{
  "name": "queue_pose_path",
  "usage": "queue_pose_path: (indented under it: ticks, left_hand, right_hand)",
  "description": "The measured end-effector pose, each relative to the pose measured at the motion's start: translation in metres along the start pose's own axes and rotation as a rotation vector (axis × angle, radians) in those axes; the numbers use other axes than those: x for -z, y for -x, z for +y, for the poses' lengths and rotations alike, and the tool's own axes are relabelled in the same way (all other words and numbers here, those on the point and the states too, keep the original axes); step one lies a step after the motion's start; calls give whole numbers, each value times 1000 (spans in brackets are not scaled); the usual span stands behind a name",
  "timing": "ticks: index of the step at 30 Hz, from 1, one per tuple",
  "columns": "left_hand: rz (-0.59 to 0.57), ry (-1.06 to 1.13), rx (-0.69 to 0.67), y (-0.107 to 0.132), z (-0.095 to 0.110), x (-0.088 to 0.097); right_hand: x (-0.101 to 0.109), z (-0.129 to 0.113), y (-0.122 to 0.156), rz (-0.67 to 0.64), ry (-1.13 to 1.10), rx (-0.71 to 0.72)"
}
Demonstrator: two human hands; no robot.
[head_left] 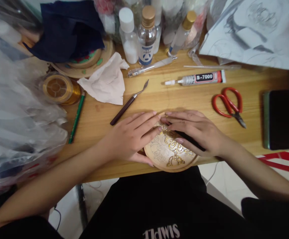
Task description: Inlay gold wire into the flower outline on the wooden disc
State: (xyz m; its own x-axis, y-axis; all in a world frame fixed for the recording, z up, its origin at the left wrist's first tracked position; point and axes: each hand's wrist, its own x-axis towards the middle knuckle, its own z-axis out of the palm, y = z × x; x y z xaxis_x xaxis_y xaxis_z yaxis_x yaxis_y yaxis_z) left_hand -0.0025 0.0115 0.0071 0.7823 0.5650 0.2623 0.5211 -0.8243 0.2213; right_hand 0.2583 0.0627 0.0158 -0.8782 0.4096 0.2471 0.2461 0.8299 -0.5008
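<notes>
A round wooden plate [156,162] lies at the table's front edge, drawn with a flower pattern partly outlined in gold wire [174,144]. My left hand [134,134] steadies its left side, with the fingers over the rim and the thumb along the near edge. Over the plate's right side, my right hand [196,129] is closed around a slim black tweezers-like tool [190,141]. Its tip is hidden under the fingers, which meet those of my left hand near the far rim.
Beyond the plate lie a palette knife [128,104], a B-7000 glue tube [199,78] and a pen [149,67]. Red-handled cutters [230,104] and a phone [279,119] are rightward. A wire spool [61,89], green pencil [77,118] and plastic bags stand left; bottles [146,36] line the back.
</notes>
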Motion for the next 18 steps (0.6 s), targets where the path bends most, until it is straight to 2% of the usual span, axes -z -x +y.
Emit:
queue_pose_path:
  ticks: [18]
  left_hand:
    - [-2, 25, 10, 1, -1, -3]
  right_hand:
    - [-2, 0, 0, -10, 63, 23]
